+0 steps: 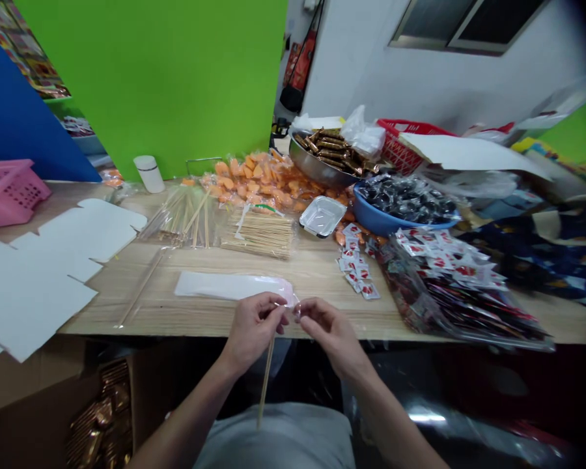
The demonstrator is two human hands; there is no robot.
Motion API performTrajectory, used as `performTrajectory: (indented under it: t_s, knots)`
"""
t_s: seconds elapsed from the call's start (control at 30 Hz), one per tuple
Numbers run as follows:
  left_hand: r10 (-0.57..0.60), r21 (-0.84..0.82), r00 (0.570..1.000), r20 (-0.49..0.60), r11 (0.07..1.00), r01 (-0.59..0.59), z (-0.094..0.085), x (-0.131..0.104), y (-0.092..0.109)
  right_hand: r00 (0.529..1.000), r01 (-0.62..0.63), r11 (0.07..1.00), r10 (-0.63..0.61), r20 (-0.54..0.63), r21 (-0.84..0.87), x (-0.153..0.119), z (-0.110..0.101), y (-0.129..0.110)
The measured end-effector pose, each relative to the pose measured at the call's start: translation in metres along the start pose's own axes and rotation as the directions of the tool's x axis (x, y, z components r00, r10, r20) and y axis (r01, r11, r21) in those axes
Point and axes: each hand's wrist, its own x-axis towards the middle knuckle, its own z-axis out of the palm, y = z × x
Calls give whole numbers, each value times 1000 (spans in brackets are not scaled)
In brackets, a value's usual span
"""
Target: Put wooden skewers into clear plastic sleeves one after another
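My left hand is closed at the table's front edge, pinching thin wooden sticks that hang down toward my lap. Beside it, my right hand has thumb and fingers closed on a bit of clear plastic film that spans the gap between both hands. Whether the film encloses the stick tops is hidden by my fingers. Just behind the hands lies a long white sleeve, pinkish at its right end. A single stick in a clear wrapper rests to the left.
Bundled sticks, wrapped orange pieces and a foil tray stand behind. On the right are a blue basin, small sachets and a loaded tray. White card sheets cover the left side.
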Motion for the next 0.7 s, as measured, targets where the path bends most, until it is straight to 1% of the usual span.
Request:
performTrajectory:
  t_s: [0.03,0.1,0.17,0.2,0.3,0.4,0.47,0.57,0.7]
  knots:
    - [0,-9,1000,2,1000,0,0,0,1,1000,-19,997,19,2,79,1,10,-1]
    - [-4,-29,1000,5,1000,4,-1,0,2,998,-29,984,39,-53,175,3,25,-2]
    - [-21,-78,999,25,997,23,-5,0,0,994,-33,974,56,-98,223,6,34,-2]
    - [-35,-114,998,45,993,40,-8,1,-1,993,-36,970,62,-98,241,7,36,-1]
    - [-65,-230,989,136,969,95,-17,1,-9,994,-46,956,73,-81,291,7,36,0]
    - [-60,-315,978,200,941,123,-23,0,-17,996,-49,945,72,-60,323,4,34,2]
    - [-67,-339,975,211,931,137,-25,0,-22,998,-29,953,42,-37,302,1,32,4]
    - [-84,-338,977,198,929,148,-27,-1,-26,1000,20,969,-22,6,244,-1,28,7]
    - [-99,-358,977,186,920,162,-29,-3,-25,996,41,978,-56,68,204,-2,24,8]
